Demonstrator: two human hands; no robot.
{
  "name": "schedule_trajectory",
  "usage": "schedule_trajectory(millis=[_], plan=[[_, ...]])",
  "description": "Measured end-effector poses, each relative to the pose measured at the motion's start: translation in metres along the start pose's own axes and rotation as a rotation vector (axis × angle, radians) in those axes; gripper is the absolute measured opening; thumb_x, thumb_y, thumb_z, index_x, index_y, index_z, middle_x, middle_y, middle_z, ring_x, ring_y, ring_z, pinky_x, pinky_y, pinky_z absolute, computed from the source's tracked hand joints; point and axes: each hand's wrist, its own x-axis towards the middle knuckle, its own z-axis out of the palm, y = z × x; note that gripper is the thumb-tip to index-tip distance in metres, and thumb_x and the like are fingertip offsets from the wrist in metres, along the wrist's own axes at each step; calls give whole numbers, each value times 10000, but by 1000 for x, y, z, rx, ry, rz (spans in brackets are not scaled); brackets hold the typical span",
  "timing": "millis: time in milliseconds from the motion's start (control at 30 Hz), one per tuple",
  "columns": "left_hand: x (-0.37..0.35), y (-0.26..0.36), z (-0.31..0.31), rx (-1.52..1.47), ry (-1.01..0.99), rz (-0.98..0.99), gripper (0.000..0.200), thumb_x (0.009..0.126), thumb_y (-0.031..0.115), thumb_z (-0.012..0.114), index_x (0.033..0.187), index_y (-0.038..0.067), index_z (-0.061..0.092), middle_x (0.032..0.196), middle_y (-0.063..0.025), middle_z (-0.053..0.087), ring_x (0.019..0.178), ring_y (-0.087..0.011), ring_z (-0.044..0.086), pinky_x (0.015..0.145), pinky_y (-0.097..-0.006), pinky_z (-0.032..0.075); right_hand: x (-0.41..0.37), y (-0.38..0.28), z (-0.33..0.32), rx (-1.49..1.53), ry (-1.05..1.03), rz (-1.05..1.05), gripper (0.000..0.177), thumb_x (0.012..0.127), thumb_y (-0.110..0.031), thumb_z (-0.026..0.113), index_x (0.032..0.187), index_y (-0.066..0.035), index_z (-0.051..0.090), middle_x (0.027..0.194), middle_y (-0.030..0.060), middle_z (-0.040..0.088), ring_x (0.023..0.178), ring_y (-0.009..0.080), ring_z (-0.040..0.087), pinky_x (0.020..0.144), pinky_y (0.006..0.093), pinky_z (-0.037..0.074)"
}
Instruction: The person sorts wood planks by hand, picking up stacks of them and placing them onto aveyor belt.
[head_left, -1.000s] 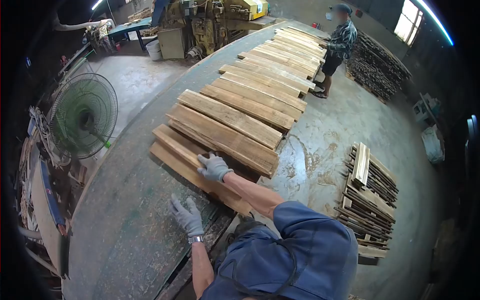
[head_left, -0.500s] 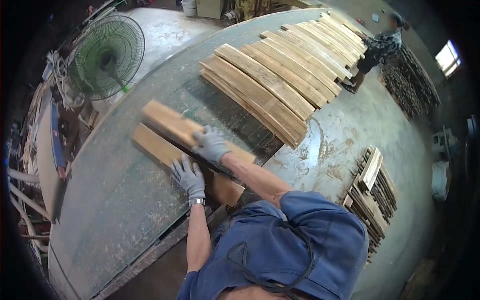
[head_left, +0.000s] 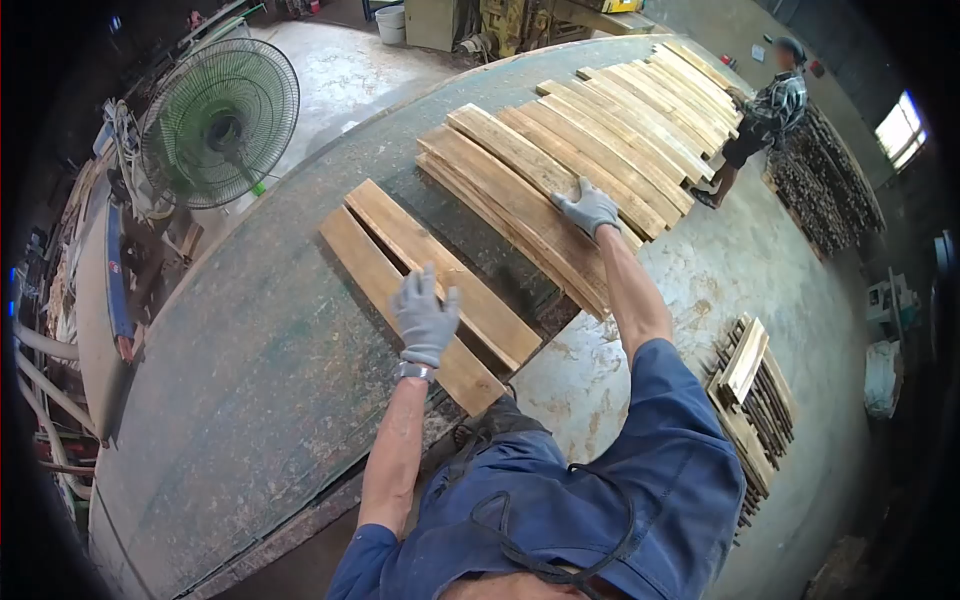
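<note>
L hand (gloved): fingers spread, palm down on the near pair, no grip seen. R hand (gloved, too): fingers part-bent on the near end of the row of boards; can't tell if it's gripping.

Changed in approx. half a sec: R hand's off the right-hand plank & over to the row; that plank now lies alongside the left-hand plank, w/ a narrow dark gap btwn. Means, prob., that plank's placed for now & the row is getting R hand's attention.

Both planks lie flat on the worktable, near side, a strip of bare tabletop btwn them & the row.

Counts: 2 planks showing in near pair; row boards overlap, no exact no. poss. 1 wristwatch, L wrist. 1 green fan, far left. 1 co-worker, far right, at row's far end. 2 floor stacks, right: 1 smaller lumber stack, nearer; 1 dark stack, farther.
</note>
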Motion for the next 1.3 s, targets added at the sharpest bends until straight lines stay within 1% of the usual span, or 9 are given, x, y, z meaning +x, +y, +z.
schedule_trajectory(millis=[100, 333, 433, 500, 567, 667, 767, 867, 1300], plan=[[29, 29, 22, -234, 40, 92, 768, 845, 467, 620, 1450, 87, 338, 1405, -272, 397, 1331, -418, 342, 1113, -495, 244, -25, -9, 5, -77, 93, -32, 844, 730, -639, 617, 1335, -67, 479, 1202, 239, 581, 1149, 368, 539, 982, 471, 380], [80, 82, 97, -1084, -84, -650, 1072, 815, 452, 711, 1487, -35, 32, 1481, -216, 313, 1366, -291, 318, 1115, -344, 260, -83, -5, 26, 12, 21, -166, 955, 690, -607, 686, 1405, -50, 383, 1129, 259, 588, 1062, 384, 564, 920, 478, 421], [81, 76, 103, -1162, -103, -591, 1063, 805, 399, 733, 1486, -42, 47, 1438, -211, 366, 1311, -279, 380, 1090, -339, 296, -87, -13, 13, -41, -82, -159, 1028, 664, -610, 709, 1429, -35, 334, 1128, 264, 585, 1056, 397, 562, 903, 471, 436], [90, 73, 98, -1419, -151, -711, 874, 785, 319, 756, 1425, -32, 276, 1367, -148, 455, 1230, -247, 440, 1050, -322, 339, -85, -20, 16, -55, -133, -138, 1069, 647, -614, 721, 1437, -28, 304, 1116, 266, 589, 1053, 412, 560, 893, 463, 447], [100, 44, 99, -1720, -303, -852, 737, 777, 304, 760, 1351, -16, 426, 1344, -121, 483, 1206, -226, 455, 1035, -316, 351, -74, -8, 13, 198, -259, -73, 885, 665, -509, 762, 1323, 9, 472, 1047, 213, 644, 978, 328, 616, 862, 386, 477], [96, 45, 63, -1657, -410, -885, 492, 790, 298, 728, 1183, 36, 588, 1177, -91, 601, 1059, -211, 573, 944, -337, 455, -65, -2, 6, 835, -658, 123, 498, 734, -286, 758, 1090, 46, 654, 977, 100, 680, 857, 203, 642, 840, 310, 486], [84, 52, 43, -1698, -439, -834, 466, 790, 317, 711, 1140, 29, 604, 1024, -106, 661, 921, -232, 646, 839, -374, 537, -84, -5, -2, 1063, -843, 139, 500, 749, -204, 726, 1162, 50, 605, 1045, 88, 657, 914, 183, 620, 860, 298, 471], [73, 55, 38, -1703, -481, -832, 426, 752, 272, 719, 1072, 12, 613, 932, -97, 654, 816, -202, 649, 756, -339, 548, -112, -16, -7, 1215, -697, 41, 570, 733, -144, 713, 1242, 47, 538, 1137, 100, 622, 1000, 169, 594, 892, 294, 452], [-36, -44, -81, -1697, -134, -706, 432, 739, 121, 670, 1132, -14, 557, 980, -127, 641, 824, -221, 655, 729, -330, 547, -231, -129, -22, 1103, -769, -185, 671, 668, -111, 700, 1285, 54, 496, 1165, 109, 595, 1082, 192, 546, 963, 290, 407]])
